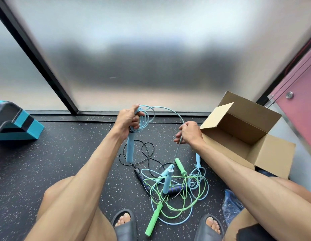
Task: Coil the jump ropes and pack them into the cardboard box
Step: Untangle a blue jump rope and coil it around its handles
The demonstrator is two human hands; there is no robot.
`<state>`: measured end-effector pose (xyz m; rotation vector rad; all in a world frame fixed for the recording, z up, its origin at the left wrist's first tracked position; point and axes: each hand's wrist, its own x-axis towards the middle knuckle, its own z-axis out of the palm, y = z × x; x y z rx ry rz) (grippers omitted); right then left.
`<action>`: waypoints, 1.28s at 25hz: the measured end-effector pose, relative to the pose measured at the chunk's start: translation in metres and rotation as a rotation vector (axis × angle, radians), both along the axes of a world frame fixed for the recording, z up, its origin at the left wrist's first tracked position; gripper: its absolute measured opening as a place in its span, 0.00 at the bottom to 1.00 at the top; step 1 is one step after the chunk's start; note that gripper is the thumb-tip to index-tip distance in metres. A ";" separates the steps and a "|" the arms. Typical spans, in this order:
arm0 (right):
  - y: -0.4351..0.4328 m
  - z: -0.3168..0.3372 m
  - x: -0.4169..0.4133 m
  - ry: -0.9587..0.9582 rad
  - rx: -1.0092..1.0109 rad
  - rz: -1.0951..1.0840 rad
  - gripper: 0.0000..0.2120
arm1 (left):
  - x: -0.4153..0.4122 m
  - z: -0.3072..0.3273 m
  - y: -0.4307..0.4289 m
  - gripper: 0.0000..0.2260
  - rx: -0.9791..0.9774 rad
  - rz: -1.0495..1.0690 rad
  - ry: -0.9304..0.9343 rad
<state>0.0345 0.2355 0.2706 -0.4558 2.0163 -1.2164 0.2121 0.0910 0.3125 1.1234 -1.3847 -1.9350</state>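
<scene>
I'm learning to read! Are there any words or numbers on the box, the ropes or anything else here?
No text can be read anywhere.
The open brown cardboard box has plain flaps.
The light blue jump rope being coiled and the bright green jump rope on the floor show no print.

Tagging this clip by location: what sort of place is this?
Probably a gym or fitness studio: speckled black rubber flooring, a teal-and-black padded block at left, and frosted glass partitions.
</scene>
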 end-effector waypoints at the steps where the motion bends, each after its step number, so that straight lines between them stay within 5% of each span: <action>1: 0.002 -0.005 -0.008 -0.027 0.036 -0.047 0.14 | 0.002 -0.001 -0.003 0.18 0.002 0.041 -0.009; 3: 0.004 -0.019 -0.022 0.047 0.160 -0.033 0.16 | 0.005 -0.001 -0.006 0.16 0.013 0.098 -0.022; 6: 0.006 -0.024 -0.021 0.427 0.417 0.224 0.07 | 0.005 0.001 -0.003 0.15 0.008 -0.008 -0.048; 8: 0.007 -0.019 -0.008 0.493 0.352 0.410 0.16 | 0.003 0.004 0.006 0.14 -0.027 -0.155 -0.095; 12: 0.000 -0.005 0.013 0.419 -0.003 0.594 0.22 | -0.003 0.008 0.018 0.14 -0.049 -0.362 -0.125; 16: -0.008 0.000 0.021 0.352 -0.180 0.607 0.06 | -0.003 0.009 0.019 0.15 0.003 -0.431 -0.092; 22: 0.000 0.017 0.028 -0.111 -0.235 0.493 0.14 | -0.003 0.013 0.014 0.19 0.281 -0.298 0.233; 26: 0.005 0.014 0.036 -0.182 -0.153 0.511 0.06 | -0.008 0.013 0.013 0.18 0.400 -0.170 0.487; 29: 0.009 0.012 0.042 -0.261 -0.099 0.550 0.06 | -0.014 0.009 0.012 0.15 0.339 -0.027 0.565; 32: 0.009 0.010 0.043 -0.252 -0.056 0.606 0.09 | -0.018 0.001 0.013 0.13 0.082 0.087 0.445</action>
